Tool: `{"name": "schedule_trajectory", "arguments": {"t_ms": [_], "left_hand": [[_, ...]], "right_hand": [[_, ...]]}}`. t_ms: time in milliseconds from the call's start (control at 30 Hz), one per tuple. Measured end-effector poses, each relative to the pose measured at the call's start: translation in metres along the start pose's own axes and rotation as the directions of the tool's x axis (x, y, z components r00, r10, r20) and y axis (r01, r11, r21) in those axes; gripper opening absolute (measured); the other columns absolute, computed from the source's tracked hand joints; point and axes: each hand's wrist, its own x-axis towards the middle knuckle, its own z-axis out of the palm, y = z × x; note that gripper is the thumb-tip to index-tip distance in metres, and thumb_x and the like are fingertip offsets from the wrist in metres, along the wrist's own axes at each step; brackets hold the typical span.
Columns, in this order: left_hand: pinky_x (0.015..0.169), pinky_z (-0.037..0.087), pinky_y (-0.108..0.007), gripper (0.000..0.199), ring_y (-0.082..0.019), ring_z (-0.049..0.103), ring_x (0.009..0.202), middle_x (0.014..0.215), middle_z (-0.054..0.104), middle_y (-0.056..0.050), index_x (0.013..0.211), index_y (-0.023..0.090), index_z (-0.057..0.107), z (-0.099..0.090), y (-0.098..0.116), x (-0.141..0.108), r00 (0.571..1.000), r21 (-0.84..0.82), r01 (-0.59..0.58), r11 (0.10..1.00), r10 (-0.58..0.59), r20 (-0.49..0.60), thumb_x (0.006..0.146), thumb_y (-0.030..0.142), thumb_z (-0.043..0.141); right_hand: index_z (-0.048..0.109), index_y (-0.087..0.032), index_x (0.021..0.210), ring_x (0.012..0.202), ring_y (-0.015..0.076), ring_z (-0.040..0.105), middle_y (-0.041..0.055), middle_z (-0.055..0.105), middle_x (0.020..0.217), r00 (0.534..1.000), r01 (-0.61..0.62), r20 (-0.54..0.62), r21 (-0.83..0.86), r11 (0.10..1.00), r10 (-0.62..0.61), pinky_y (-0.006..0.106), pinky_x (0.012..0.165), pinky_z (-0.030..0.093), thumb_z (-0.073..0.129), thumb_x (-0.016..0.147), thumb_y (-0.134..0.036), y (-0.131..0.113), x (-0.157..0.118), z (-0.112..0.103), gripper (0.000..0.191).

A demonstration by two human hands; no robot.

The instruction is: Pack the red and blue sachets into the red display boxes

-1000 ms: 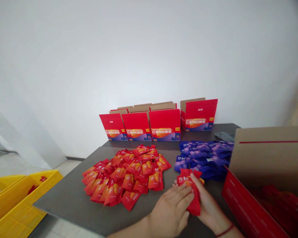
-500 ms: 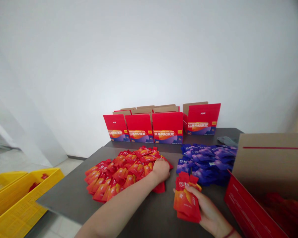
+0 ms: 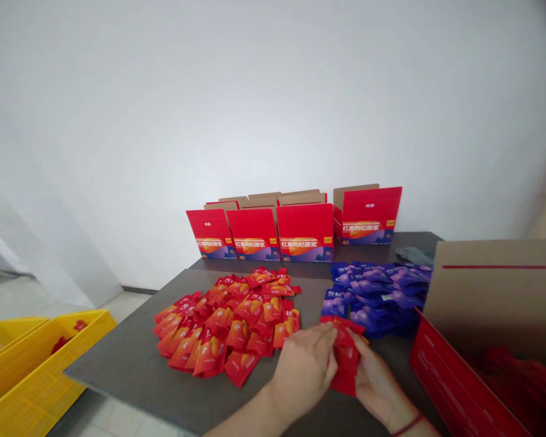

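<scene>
Several red sachets (image 3: pixel 346 364) are stacked in my right hand (image 3: pixel 377 379), which is closed around their right edge. My left hand (image 3: pixel 304 363) is closed at the stack's upper left side, fingers curled against the sachets; a sachet seems pinched in it, though the fingers partly cover it. To the left, a spread pile of red-orange sachets (image 3: pixel 227 315) lies on the grey table (image 3: pixel 141 358). Behind my right hand lies a heap of purple-blue sachets (image 3: pixel 382 297). At the near right, an open red carton (image 3: pixel 455 376) with its brown flap raised contains red sachets (image 3: pixel 519 376).
Several red printed cartons (image 3: pixel 304 233) stand with raised flaps along the table's far edge, before a white wall. A grey cloth-like item (image 3: pixel 414 256) lies behind the purple heap. Yellow crates (image 3: pixel 50 358) with some red items stand left of the table, lower down.
My left hand has moved from the red pile's right edge, right and nearer, to the stack in my right hand. The pile's right side has thinned. My right hand has stayed about in place.
</scene>
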Motion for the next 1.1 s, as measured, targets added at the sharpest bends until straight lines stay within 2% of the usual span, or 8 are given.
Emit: {"name": "schedule_trajectory", "arguments": {"t_ms": [200,333,400,567,633,733,933,1100], "left_hand": [[0.110,0.037,-0.042,0.052,-0.024,0.043,0.130,0.136,0.050,-0.013,0.129,0.014,0.045,0.017,0.012,-0.032,0.977,-0.388,-0.213,0.897,0.201,-0.073,0.078,0.005,0.043],[0.109,0.034,-0.043,0.042,-0.022,0.043,0.126,0.129,0.047,-0.010,0.115,0.019,0.048,0.016,-0.001,-0.022,0.963,-0.710,0.069,0.701,-0.231,-0.135,0.076,0.006,0.043],[0.112,0.027,-0.047,0.057,-0.025,0.035,0.133,0.136,0.041,-0.011,0.127,0.020,0.038,0.022,-0.009,-0.010,0.918,-0.852,0.155,0.501,-0.392,-0.063,0.071,0.009,0.049],[0.107,0.035,-0.045,0.081,-0.028,0.047,0.124,0.129,0.050,-0.011,0.139,0.017,0.024,0.045,-0.019,0.011,0.978,-0.987,0.152,0.041,-0.147,0.145,0.064,0.011,0.052],[0.107,0.035,-0.043,0.082,-0.026,0.047,0.124,0.129,0.049,-0.011,0.139,0.017,0.024,0.049,-0.019,0.009,0.990,-0.986,0.120,0.119,-0.084,0.111,0.062,0.008,0.054],[0.107,0.036,-0.042,0.091,-0.025,0.047,0.124,0.133,0.046,-0.011,0.140,0.018,0.021,0.051,-0.015,-0.002,0.993,-0.931,0.097,0.351,0.025,0.113,0.059,0.001,0.058],[0.107,0.038,-0.042,0.073,-0.025,0.047,0.119,0.124,0.046,-0.011,0.127,0.016,0.039,0.048,0.006,-0.012,0.990,-0.724,0.089,0.684,-0.140,-0.010,0.060,-0.004,0.059],[0.105,0.040,-0.038,0.057,-0.023,0.048,0.117,0.125,0.048,-0.010,0.126,0.020,0.043,-0.018,0.038,-0.005,1.000,-0.704,-0.026,0.710,0.010,-0.027,0.074,0.014,0.067]], "right_hand": [[0.070,-0.014,0.080,0.072,0.0213,0.069,0.0074,0.073,0.077,0.997,0.076,0.035,-0.116,0.990,-0.072,0.030,0.067,0.055,0.083,0.060,-0.043,0.003,-0.005,-0.003,0.038],[0.069,-0.017,0.092,0.080,0.0261,0.069,0.0068,0.073,0.088,0.974,0.220,0.011,-0.258,0.941,-0.225,0.037,0.074,0.055,0.086,0.056,-0.038,0.000,-0.010,0.003,0.045],[0.067,-0.020,0.101,0.093,0.0286,0.067,0.0077,0.072,0.100,0.919,0.381,0.090,-0.447,0.809,-0.383,0.042,0.084,0.053,0.081,0.063,-0.040,-0.003,-0.009,0.007,0.045],[0.063,-0.023,0.113,0.120,0.0267,0.053,0.0086,0.062,0.122,0.671,0.671,0.401,-0.685,0.283,-0.623,0.046,0.109,0.034,0.067,0.075,-0.033,-0.006,0.001,-0.004,0.040],[0.062,-0.023,0.110,0.119,0.0277,0.052,0.0082,0.061,0.120,0.643,0.659,0.356,-0.709,0.252,-0.679,0.046,0.108,0.034,0.074,0.065,-0.030,-0.003,0.004,-0.015,0.048],[0.057,-0.025,0.109,0.105,0.0277,0.060,0.0068,0.063,0.112,0.762,0.553,0.191,-0.689,0.469,-0.619,0.044,0.098,0.045,0.081,0.050,-0.022,0.004,0.001,-0.025,0.064],[0.063,-0.025,0.093,0.100,0.0303,0.061,0.0051,0.068,0.101,0.814,0.444,0.054,-0.698,0.561,-0.578,0.044,0.098,0.044,0.079,0.048,-0.019,0.010,-0.023,-0.006,0.048],[0.067,-0.034,0.100,0.105,0.0299,0.059,0.0034,0.067,0.104,0.867,0.381,-0.017,-0.621,0.685,-0.498,0.044,0.092,0.050,0.076,0.067,-0.034,0.002,-0.073,0.003,0.034]]}}
